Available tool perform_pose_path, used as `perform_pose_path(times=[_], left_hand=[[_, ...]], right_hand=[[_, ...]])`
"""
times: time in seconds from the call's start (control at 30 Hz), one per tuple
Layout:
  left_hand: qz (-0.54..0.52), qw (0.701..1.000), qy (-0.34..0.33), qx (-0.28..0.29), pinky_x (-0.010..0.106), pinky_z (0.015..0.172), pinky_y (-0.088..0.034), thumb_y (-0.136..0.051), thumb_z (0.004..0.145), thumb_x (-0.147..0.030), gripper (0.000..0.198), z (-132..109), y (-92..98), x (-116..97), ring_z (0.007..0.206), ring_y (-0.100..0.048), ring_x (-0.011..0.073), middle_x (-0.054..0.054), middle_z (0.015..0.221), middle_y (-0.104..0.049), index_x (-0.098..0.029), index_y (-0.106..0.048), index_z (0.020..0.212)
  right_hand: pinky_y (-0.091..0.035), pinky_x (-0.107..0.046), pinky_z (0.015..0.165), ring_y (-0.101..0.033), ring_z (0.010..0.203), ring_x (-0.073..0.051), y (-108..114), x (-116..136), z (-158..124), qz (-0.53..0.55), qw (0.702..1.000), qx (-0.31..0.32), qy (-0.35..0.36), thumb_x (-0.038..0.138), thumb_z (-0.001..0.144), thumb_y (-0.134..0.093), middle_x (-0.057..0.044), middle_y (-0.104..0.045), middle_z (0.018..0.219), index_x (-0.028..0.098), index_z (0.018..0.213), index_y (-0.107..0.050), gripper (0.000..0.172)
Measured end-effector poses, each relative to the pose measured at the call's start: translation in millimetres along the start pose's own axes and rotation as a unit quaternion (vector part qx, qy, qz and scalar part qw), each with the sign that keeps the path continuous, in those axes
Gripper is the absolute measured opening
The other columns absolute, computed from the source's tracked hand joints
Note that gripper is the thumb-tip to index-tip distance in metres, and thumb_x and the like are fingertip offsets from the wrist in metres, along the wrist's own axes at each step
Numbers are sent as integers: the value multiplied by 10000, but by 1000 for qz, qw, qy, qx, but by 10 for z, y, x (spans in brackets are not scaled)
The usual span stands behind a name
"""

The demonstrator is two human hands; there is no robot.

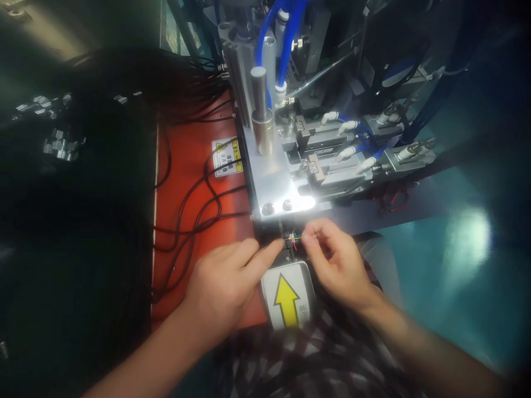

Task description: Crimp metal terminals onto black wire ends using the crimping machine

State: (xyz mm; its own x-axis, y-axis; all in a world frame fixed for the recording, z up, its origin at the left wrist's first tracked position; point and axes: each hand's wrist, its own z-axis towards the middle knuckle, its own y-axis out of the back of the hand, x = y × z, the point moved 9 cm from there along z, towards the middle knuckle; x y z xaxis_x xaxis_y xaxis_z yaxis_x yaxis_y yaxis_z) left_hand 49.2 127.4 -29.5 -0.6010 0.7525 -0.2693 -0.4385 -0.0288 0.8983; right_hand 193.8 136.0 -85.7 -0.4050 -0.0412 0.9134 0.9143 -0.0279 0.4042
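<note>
Thin coloured wires [295,237], with green and red strands showing, lie over a small black fixture [289,251] below the metal press head. My right hand [338,262] pinches the wires' right end between thumb and index finger. From the other side my left hand [228,282] reaches in, its index finger stretched to the wires' left end and its other fingers curled under. What those closed fingers hold, if anything, is hidden. Just below the fixture is a white plate [267,287] bearing a yellow arrow.
A metal press head [269,188] with bolts stands right above my hands. Pneumatic cylinders [344,179] with blue hoses extend to the right. Black cables [193,224] cross the orange-red machine surface [166,202] at left, near a warning label [227,157].
</note>
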Motion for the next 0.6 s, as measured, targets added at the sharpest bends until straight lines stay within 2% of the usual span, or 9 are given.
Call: perform_pose_path(times=[0.27,0.43,0.5,0.6], left_hand=[[-17,1000,4,8,257,525,-427,-464,936,-146,317,-18,-19,7,617,-528,146,46,712,-584,-96,-629,1202],[-16,1000,7,4,244,525,-427,-454,938,-125,312,-18,-6,14,608,-521,135,39,705,-587,-103,-628,1195],[-15,1000,8,7,241,525,-427,-453,937,-119,317,-16,-12,20,606,-520,133,37,706,-586,-107,-620,1207],[-11,1000,6,8,243,537,-437,-444,936,-106,325,-15,-17,22,614,-531,135,37,709,-584,-109,-613,1214]], right_hand=[[-428,-276,588,-585,611,-153,20,107,4,-106,993,2,46,185,904,-485,-15,-597,710,188,839,-514,72],[-430,-282,590,-584,599,-155,3,147,11,-136,989,-8,65,175,902,-474,-19,-604,700,181,843,-516,73],[-432,-281,597,-581,614,-154,-12,108,18,-119,992,-3,47,191,905,-477,-17,-598,706,183,842,-520,76],[-433,-261,586,-558,620,-141,-8,-38,19,-44,999,-1,-26,233,916,-482,-3,-573,701,190,832,-526,104]])
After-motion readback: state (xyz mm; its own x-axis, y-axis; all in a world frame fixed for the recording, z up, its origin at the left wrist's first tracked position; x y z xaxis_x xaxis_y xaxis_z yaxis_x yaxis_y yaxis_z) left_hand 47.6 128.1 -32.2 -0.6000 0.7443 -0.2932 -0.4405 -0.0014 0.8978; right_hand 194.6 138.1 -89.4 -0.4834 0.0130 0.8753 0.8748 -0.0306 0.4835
